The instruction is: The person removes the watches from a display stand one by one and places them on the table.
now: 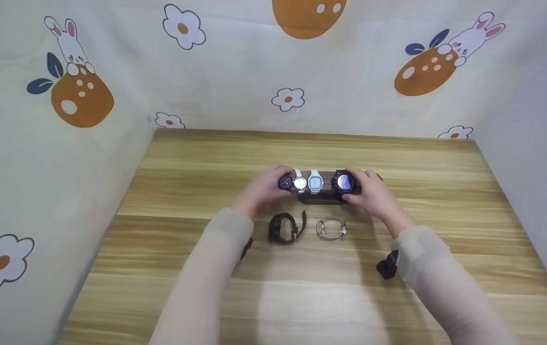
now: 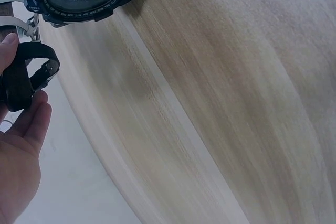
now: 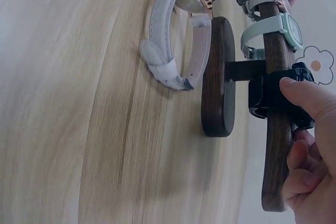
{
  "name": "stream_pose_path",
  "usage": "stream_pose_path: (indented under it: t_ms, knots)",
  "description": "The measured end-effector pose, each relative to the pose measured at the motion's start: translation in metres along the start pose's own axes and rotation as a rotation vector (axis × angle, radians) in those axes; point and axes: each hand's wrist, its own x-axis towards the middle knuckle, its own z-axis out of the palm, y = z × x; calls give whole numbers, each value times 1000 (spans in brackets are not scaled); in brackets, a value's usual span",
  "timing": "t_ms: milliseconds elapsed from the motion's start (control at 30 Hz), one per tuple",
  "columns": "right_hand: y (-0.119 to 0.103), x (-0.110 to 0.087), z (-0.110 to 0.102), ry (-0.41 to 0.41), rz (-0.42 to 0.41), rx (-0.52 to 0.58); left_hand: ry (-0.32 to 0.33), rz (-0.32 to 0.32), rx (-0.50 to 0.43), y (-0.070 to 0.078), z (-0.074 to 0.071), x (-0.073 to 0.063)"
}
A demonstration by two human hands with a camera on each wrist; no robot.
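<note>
A dark wooden T-bar watch stand (image 3: pixel 275 182) stands on the table, several watches strapped round its bar. My left hand (image 1: pixel 266 187) pinches a small dark watch (image 1: pixel 285 181) at the left end, thumb and fingers on its black strap (image 2: pixel 18 85). Beside it sit a white-strapped watch (image 1: pixel 299 183) and a mint-green square watch (image 1: pixel 315 182). Further right, my right hand (image 1: pixel 374 194) grips a chunky black digital watch (image 1: pixel 345 181) on the bar; its thumb presses the strap (image 3: pixel 268 95) and the other fingers curl behind the bar.
In front of the stand base (image 3: pixel 218 77) lie a black digital watch (image 1: pixel 277 229) with its strap end sticking out and a pale-strapped watch (image 1: pixel 331 228) on its side. Patterned cloth walls (image 1: pixel 225 86) enclose the wooden table (image 1: pixel 197 153) at the back and sides.
</note>
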Motion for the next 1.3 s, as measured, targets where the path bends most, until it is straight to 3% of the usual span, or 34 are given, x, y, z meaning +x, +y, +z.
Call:
stream_pose_path:
  t_ms: [633,967,1300]
  knots:
    - [15,-5,-9,7,29,42,7,-24,-37,1,0,-1]
    - [24,-9,-12,11,37,48,2,4,54,0,1,0]
    - [34,-14,-20,13,59,60,2,-17,7,0,0,0]
